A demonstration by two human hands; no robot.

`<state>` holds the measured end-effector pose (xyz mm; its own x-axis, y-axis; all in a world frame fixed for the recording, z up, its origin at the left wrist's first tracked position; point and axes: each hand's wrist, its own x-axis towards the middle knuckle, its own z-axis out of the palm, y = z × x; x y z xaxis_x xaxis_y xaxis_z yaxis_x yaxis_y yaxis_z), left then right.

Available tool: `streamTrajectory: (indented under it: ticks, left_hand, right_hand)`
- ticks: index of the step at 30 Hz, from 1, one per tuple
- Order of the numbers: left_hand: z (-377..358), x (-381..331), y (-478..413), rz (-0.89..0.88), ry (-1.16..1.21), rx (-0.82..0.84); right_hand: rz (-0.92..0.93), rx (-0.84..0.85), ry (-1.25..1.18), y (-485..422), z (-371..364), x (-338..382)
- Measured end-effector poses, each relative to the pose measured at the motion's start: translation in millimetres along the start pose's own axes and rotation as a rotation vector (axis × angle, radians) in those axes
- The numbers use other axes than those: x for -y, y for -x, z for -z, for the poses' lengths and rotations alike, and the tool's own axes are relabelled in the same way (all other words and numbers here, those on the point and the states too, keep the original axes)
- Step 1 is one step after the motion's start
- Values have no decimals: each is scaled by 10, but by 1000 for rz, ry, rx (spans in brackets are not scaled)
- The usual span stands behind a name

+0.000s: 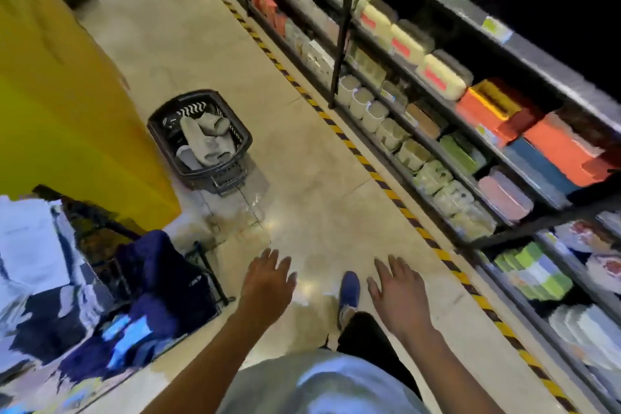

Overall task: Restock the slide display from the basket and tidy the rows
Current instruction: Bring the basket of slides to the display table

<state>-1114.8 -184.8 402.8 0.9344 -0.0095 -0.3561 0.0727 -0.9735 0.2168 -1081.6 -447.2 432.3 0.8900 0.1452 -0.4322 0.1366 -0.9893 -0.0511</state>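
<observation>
A black shopping basket (242, 139) stands on the floor ahead and to the left, holding several pale grey slides (208, 136). My left hand (267, 282) hovers over the floor with fingers spread and nothing in it. My right hand (398, 294) is beside it, also spread and holding nothing. Both hands are well short of the basket. At the lower left is a low display (158, 282) with dark blue and light items, badly blurred.
A black shelf unit (470, 158) with boxes and containers runs along the right, edged by yellow-black floor tape (379, 175). A yellow wall or pillar (60, 104) rises at the left. My blue shoe (349, 289) is on the beige tiled aisle floor.
</observation>
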Motion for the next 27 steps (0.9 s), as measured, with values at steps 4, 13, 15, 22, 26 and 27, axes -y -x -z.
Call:
streamTrajectory:
  ticks: [4, 13, 15, 22, 26, 27]
  left_hand:
    - [495, -215, -925, 196, 119, 10]
    - [1215, 166, -2787, 392, 152, -28]
    - [1355, 393, -3259, 413, 174, -51]
    - [2159, 1319, -5053, 431, 171, -144]
    - [2637, 1813, -5810, 494, 149, -122]
    - [2726, 1931, -5954, 518, 144, -116]
  right_hand:
    - [95, -22, 111, -1253, 746, -200]
    - [306, -61, 133, -3635, 1897, 150]
    - [340, -22, 117, -4150, 2082, 371]
    - [374, 48, 178, -6037, 2950, 1323]
    - [421, 42, 225, -7017, 3485, 1908]
    - [434, 37, 222, -7230, 3589, 2051]
